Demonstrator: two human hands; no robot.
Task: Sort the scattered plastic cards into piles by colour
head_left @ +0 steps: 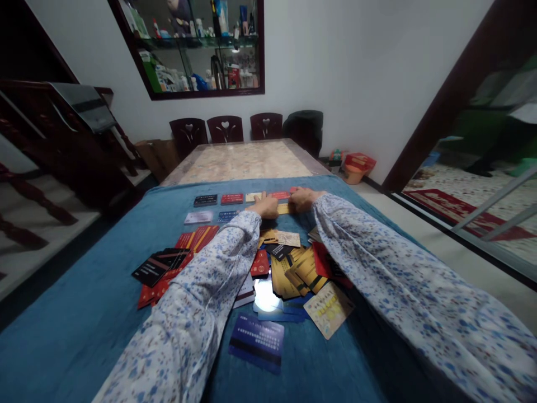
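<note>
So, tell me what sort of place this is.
Probably a dining room in a home: a long table partly under a blue cloth, wooden chairs lined up at its far end, and a stocked, glass-fronted wall cabinet above them.

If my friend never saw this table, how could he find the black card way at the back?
Find the blue cloth over the near table. Along its far edge a neat row of cards runs leftward from the left hand. The black card is that row's left end, beside a red card, and it is the only black one in the row.
</note>
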